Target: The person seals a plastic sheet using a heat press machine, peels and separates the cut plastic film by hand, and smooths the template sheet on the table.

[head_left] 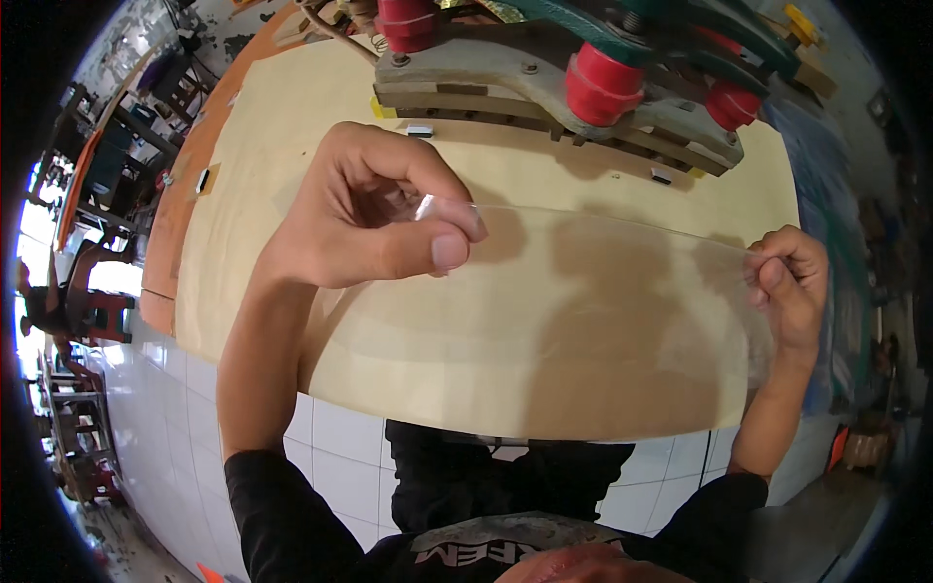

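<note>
I hold a clear plastic sheet (583, 311) stretched in the air between both hands, over a pale wooden board (292, 126). My left hand (374, 209) pinches the sheet's upper left corner between thumb and fingers. At the right, my right hand (789, 287) pinches the sheet's upper right edge. The sheet is see-through and hangs down toward me, with the board showing through it.
A press-like machine (583, 78) with grey metal arms, a green frame and red cylindrical parts (603, 83) stands at the board's far edge. White tiled floor (175, 408) lies below. Wooden chairs and furniture (92, 301) stand at the far left.
</note>
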`<act>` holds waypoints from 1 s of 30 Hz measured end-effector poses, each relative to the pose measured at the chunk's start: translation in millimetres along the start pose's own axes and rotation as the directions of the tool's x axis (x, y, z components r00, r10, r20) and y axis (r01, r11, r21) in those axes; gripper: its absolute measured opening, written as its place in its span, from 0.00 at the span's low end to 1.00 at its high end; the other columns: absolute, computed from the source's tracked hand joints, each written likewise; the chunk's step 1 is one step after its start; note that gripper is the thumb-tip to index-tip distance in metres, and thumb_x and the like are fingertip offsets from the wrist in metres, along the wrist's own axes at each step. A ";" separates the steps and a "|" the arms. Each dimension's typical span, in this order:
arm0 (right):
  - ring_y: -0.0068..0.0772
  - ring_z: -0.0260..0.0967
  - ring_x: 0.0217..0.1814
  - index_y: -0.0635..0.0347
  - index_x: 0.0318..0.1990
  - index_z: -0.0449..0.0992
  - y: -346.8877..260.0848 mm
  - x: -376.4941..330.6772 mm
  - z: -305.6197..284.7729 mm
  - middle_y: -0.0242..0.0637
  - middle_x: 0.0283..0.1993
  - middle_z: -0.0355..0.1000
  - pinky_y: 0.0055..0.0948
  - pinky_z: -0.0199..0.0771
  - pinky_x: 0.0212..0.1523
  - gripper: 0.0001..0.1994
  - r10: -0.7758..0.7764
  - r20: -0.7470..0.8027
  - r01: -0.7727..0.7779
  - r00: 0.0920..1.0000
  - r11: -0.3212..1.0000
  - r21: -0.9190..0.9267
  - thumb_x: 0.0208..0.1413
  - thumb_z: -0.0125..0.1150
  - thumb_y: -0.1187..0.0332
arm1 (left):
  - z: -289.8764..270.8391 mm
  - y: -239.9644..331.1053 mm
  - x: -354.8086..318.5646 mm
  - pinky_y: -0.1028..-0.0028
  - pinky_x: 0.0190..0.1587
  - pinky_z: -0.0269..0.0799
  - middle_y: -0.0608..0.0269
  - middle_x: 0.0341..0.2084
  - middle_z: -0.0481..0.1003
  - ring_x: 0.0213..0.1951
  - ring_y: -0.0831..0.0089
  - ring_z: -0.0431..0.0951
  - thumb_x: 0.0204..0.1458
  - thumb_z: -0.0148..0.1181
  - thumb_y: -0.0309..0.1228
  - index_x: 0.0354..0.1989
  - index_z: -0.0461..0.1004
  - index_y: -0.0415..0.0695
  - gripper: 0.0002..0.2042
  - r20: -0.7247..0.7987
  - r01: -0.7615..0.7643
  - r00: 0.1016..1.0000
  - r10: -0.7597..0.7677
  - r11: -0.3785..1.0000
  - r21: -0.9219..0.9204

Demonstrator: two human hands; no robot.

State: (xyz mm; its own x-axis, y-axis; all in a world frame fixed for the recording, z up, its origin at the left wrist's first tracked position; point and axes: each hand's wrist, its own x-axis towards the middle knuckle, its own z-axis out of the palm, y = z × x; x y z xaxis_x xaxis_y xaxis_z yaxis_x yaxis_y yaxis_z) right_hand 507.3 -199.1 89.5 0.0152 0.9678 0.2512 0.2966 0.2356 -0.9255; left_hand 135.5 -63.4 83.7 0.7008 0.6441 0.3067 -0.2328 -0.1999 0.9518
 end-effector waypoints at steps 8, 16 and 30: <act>0.14 0.56 0.17 0.61 0.30 0.71 11.0 1.9 -7.5 0.28 0.22 0.67 0.17 0.52 0.19 0.17 0.011 0.007 -0.012 1.000 0.998 0.067 0.53 0.68 0.56 | 4.7 4.0 -2.0 0.78 0.24 0.66 0.57 0.19 0.76 0.21 0.74 0.75 0.37 0.71 0.23 0.24 0.75 0.37 0.09 0.026 0.002 1.000 0.000 0.996 -0.093; 0.14 0.54 0.16 0.61 0.31 0.71 13.7 4.5 -6.6 0.27 0.20 0.64 0.18 0.50 0.18 0.16 0.011 0.054 -0.019 0.998 0.988 0.154 0.55 0.66 0.58 | 2.2 9.6 -4.0 0.81 0.25 0.67 0.60 0.20 0.76 0.22 0.75 0.77 0.33 0.76 0.24 0.23 0.74 0.39 0.13 0.029 0.105 0.994 -0.102 0.985 -0.138; 0.13 0.53 0.15 0.61 0.30 0.70 12.8 4.5 -3.7 0.25 0.18 0.62 0.17 0.49 0.18 0.16 0.037 0.039 -0.044 0.999 0.980 0.193 0.55 0.66 0.58 | 0.3 15.8 -3.0 0.80 0.28 0.72 0.58 0.25 0.79 0.23 0.75 0.78 0.33 0.75 0.25 0.27 0.78 0.37 0.12 0.007 0.146 0.989 -0.146 0.983 -0.109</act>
State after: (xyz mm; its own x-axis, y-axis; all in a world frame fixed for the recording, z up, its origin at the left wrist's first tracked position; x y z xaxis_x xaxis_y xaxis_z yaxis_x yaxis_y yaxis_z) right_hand 514.6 -192.1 79.8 -0.0106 0.9785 0.2059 0.1061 0.2059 -0.9728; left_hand 129.8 -68.7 97.8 0.7322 0.6609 0.1642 -0.2000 -0.0218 0.9795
